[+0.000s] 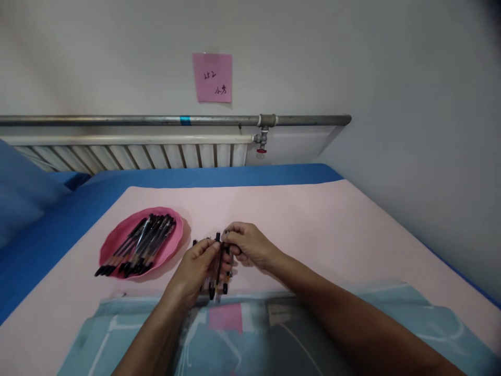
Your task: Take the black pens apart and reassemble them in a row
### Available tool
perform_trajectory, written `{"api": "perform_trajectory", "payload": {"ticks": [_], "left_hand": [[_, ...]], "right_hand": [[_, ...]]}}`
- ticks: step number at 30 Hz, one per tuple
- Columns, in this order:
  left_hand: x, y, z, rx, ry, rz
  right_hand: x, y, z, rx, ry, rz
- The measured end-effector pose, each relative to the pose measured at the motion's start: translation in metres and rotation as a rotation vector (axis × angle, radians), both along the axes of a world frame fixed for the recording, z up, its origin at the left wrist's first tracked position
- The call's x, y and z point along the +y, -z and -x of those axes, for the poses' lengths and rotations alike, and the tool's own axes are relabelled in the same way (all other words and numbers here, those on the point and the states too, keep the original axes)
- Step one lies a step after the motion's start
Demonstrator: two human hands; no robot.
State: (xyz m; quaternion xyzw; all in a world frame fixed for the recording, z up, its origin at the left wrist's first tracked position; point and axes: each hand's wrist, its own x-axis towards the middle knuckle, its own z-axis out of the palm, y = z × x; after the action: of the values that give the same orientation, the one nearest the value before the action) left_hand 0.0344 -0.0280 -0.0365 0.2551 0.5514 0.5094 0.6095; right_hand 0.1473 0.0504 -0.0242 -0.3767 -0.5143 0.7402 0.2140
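Note:
My left hand (198, 269) is closed around a bundle of black pens (216, 271) held roughly upright over the pink sheet (313, 224). My right hand (248, 244) pinches the top end of one pen in that bundle, fingers curled together. A pink oval plate (113, 243) lies to the left of both hands and carries several more black pens (141, 245) lying side by side, their tips sticking out over the plate's near edge.
A light blue patterned cloth (371, 318) covers the near part of the surface. Blue fabric (47, 230) borders the pink sheet at left and back. A radiator (129, 154), a metal pipe (156, 120) and a pink sticky note (212, 77) are on the wall behind.

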Motion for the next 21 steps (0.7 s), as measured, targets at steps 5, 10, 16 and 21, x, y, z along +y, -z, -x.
{"api": "perform_trajectory", "payload": {"ticks": [5, 10, 16, 21], "left_hand": [[-0.002, 0.002, 0.001, 0.0, 0.054, -0.122], [-0.001, 0.006, 0.004, 0.029, 0.065, -0.166], [-0.003, 0.001, 0.003, 0.015, 0.119, -0.172], [-0.003, -0.002, 0.002, 0.024, 0.135, -0.18]], "right_hand": [[-0.002, 0.0, -0.001, 0.013, -0.037, 0.022], [0.003, 0.005, -0.003, 0.064, -0.12, 0.121], [0.01, 0.013, -0.005, 0.14, -0.227, 0.225], [0.01, 0.007, -0.006, 0.147, -0.234, 0.245]]}}
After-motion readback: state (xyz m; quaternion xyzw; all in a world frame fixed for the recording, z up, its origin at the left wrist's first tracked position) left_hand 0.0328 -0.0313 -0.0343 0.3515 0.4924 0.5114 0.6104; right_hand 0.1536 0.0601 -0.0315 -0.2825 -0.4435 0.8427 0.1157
